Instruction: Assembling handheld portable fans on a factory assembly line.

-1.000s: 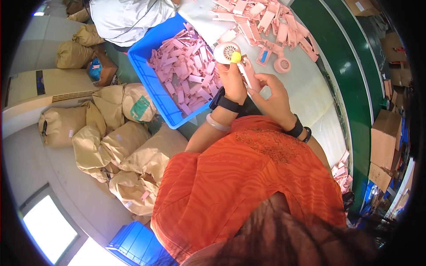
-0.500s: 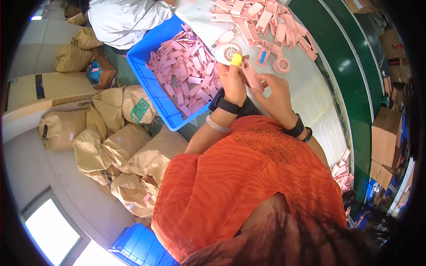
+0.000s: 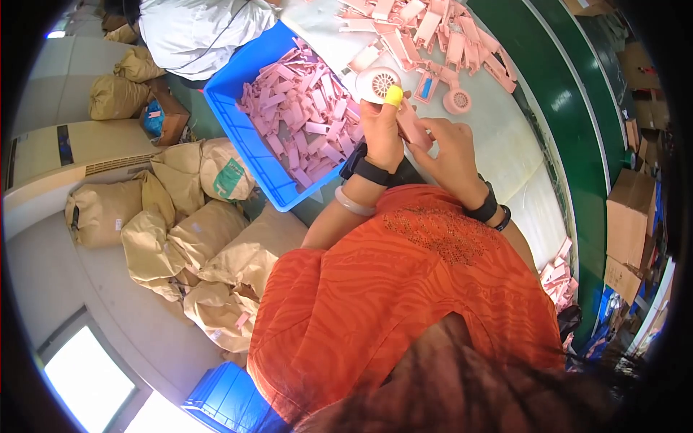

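Note:
Between my two hands is a pink handheld fan [image 3: 372,84] with a round slotted grille. My left hand [image 3: 383,138] is closed around it just under the head, its yellow-covered thumb pressed by the grille. My right hand [image 3: 449,157] grips the lower end of the handle [image 3: 413,128] with thumb and fingers. Behind them on the table lies another round pink fan head [image 3: 457,101]. Beside that head rests a pink handle piece with a blue insert [image 3: 427,89]. My palms hide part of the held fan.
A blue crate [image 3: 250,155] full of pink casing parts [image 3: 299,108] stands at my left. More pink parts [image 3: 426,32] are heaped on the pale table [image 3: 498,137]. Brown sacks [image 3: 209,234] crowd the floor at left. A person in light clothing [image 3: 202,36] is beyond the crate.
The fan's head has shifted slightly to the right and turned a little in my left hand. My right hand keeps its grip on the handle with only a slight shift.

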A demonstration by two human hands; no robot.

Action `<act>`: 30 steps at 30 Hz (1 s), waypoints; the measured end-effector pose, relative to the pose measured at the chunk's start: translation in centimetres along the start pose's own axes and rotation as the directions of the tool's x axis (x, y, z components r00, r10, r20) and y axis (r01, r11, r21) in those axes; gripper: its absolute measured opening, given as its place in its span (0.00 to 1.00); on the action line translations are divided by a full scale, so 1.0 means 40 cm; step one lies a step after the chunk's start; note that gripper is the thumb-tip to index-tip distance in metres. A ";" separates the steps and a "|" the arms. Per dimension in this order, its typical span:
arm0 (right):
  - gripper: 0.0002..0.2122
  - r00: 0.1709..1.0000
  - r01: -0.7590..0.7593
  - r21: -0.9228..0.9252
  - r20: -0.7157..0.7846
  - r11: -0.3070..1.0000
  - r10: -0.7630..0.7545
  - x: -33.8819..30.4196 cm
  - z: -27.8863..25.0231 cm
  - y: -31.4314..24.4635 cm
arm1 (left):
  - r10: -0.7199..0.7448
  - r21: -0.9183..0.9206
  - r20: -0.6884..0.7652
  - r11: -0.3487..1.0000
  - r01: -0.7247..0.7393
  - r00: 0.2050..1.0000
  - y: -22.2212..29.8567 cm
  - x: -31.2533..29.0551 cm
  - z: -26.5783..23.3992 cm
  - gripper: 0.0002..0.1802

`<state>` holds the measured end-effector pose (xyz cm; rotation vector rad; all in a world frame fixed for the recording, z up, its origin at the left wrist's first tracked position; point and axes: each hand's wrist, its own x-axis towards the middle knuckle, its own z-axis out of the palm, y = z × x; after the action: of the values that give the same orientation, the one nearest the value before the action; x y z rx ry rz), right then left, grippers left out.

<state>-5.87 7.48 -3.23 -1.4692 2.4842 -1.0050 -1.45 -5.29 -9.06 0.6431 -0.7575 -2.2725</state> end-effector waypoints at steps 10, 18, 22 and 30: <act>0.19 1.000 -0.005 -0.015 0.020 1.000 0.006 0.000 0.003 0.004 | -0.003 0.022 0.043 1.000 0.002 0.999 -0.013 -0.001 -0.012 0.20; 0.19 1.000 -0.003 0.104 0.008 0.995 0.003 -0.002 0.008 0.014 | 0.006 0.006 0.074 1.000 -0.006 0.997 0.017 -0.020 0.000 0.21; 0.18 0.964 -0.256 0.600 0.101 0.758 0.245 -0.014 0.008 0.029 | 0.011 -0.021 0.147 1.000 -0.008 0.989 0.052 -0.038 0.045 0.23; 0.17 0.800 -0.596 0.782 0.559 0.182 0.219 -0.014 -0.060 -0.005 | 0.061 0.095 0.287 0.991 -0.092 0.956 0.105 -0.081 0.098 0.27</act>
<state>-6.33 9.05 -1.39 -0.4038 1.2963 -1.4967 0.09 -4.28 -2.71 0.3301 -1.0297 -2.2909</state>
